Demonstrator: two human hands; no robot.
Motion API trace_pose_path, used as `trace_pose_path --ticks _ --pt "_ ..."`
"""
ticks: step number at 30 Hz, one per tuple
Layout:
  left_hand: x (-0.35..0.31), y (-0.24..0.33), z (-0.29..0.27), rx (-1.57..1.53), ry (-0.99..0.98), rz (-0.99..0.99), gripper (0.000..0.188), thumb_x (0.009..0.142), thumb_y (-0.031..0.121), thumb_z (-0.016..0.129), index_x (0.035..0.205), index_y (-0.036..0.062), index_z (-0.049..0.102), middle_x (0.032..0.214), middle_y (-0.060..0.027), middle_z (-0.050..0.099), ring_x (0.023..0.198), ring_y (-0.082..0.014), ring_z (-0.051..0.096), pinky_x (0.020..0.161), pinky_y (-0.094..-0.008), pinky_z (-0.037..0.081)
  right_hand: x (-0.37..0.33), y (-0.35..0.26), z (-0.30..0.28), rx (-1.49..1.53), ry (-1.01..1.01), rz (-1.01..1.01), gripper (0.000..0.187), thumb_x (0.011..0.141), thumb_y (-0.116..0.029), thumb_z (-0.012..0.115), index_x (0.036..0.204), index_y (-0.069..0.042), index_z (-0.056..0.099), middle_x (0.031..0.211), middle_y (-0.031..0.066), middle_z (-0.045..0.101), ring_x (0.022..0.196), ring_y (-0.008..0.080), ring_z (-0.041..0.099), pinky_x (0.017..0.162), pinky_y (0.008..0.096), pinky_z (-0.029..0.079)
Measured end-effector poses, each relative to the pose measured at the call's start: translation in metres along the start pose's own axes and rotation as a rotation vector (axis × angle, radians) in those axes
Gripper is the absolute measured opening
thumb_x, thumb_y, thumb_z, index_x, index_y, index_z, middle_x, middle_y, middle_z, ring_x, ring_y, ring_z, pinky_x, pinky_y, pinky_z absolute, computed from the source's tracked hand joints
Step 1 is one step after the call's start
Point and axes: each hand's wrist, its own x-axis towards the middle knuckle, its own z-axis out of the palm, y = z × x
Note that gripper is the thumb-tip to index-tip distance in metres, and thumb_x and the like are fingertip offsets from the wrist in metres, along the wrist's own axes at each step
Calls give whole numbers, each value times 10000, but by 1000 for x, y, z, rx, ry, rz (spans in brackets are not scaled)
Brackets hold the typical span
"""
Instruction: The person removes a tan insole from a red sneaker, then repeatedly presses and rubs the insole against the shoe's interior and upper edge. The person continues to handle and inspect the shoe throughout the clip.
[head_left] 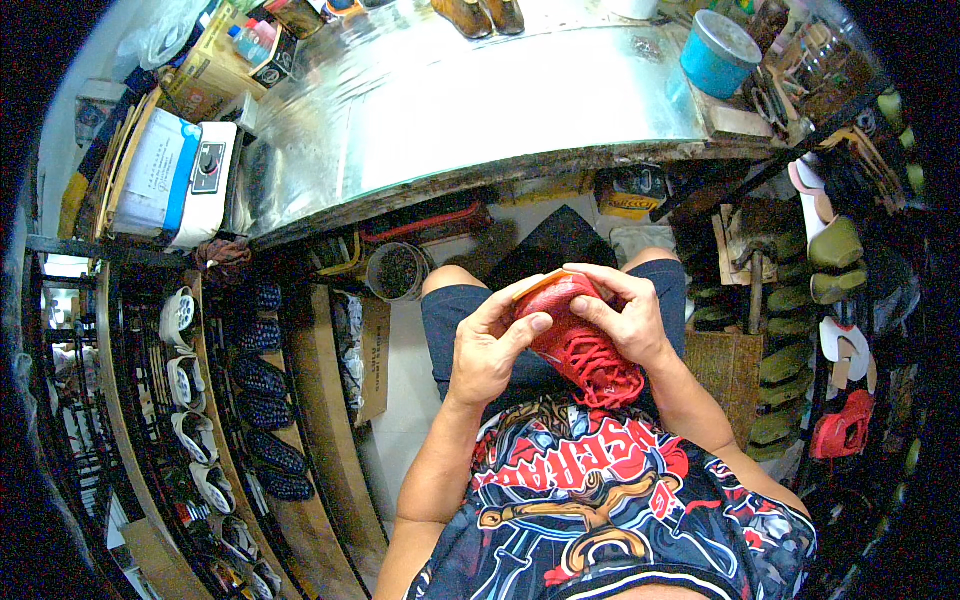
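Above my lap I hold a red lace-up sneaker (pixel 566 338), its toe pointing away from me and its laces toward my chest. My left hand (pixel 490 345) grips the left side of the toe, thumb on the upper. On the other side, my right hand (pixel 625 312) is closed round the toe, its thumb pressing on the red upper. An orange-yellow edge (pixel 540 284) shows along the front of the toe, between the fingers of both hands. The sneaker's underside and several fingertips are hidden beneath it.
Ahead stands a metal-topped workbench (pixel 400 130) with brown shoes (pixel 478 16) and a blue tin (pixel 719 55). A white box with a dial (pixel 206 185) sits at its left end. Racks of shoes (pixel 268 390) line the left; shoe lasts (pixel 785 375) fill the right. A bucket (pixel 397 272) is on the floor.
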Motion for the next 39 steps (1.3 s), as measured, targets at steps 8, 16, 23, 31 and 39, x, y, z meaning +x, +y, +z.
trace_pose_path --ticks 8,16,23,31,39 --pt "-1 0 -2 -10 -10 -38 494 1013 10 712 1489 -46 592 1421 -147 691 1292 -216 669 1134 -362 517 1 2 0 51 6 53 458 937 -242 852 1313 -1 751 1160 120 811 1051 157 751 972 339 595" --pt "2 1 -1 -26 -32 -79 523 1010 69 729 1498 -49 584 1452 -148 675 1340 -231 641 1179 -386 474 3 4 -2 104 -2 92 462 938 -224 854 1327 -2 743 1180 110 807 1067 153 747 982 337 593" --pt "4 5 1 26 -54 -68 498 1045 80 703 1512 -32 573 1444 -123 673 1310 -193 645 1145 -346 493 2 4 -2 184 -23 158 404 957 -199 835 1300 -7 745 1167 91 801 1056 153 740 972 332 590" --pt "4 5 0 76 -44 -68 496 1039 123 718 1495 -25 593 1452 -121 673 1322 -197 639 1160 -357 476 4 4 -1 94 -37 169 383 969 -237 820 1274 -15 751 1145 78 796 1055 148 725 967 332 578" --pt "3 4 -2 171 -18 -23 432 1043 113 709 1450 -9 634 1341 -86 710 1225 -151 660 1082 -307 507 3 4 4 164 -58 190 394 978 -243 811 1291 -13 742 1157 84 795 1073 154 723 982 338 574"
